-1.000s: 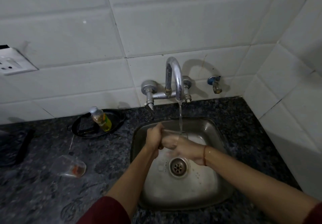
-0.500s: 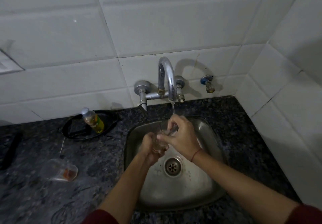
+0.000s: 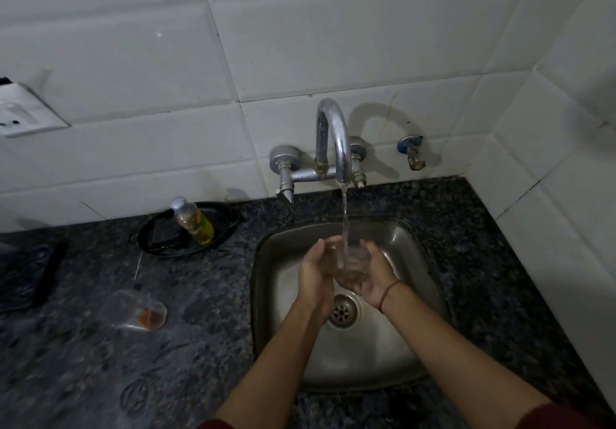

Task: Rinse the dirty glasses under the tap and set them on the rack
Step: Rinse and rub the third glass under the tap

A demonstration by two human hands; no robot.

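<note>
Where granite counter (image 3: 206, 355) meets white tiles (image 3: 133, 62) | steel sink (image 3: 405, 248); tap (image 3: 333, 132) running

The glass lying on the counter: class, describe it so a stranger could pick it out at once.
Start at the steel sink in the dark speckled counter. Left of it, in front of the black tray with the bottle, a clear glass lies on its side. Unlike the held glass under the tap, it is untouched and has orange residue at its base.
</note>
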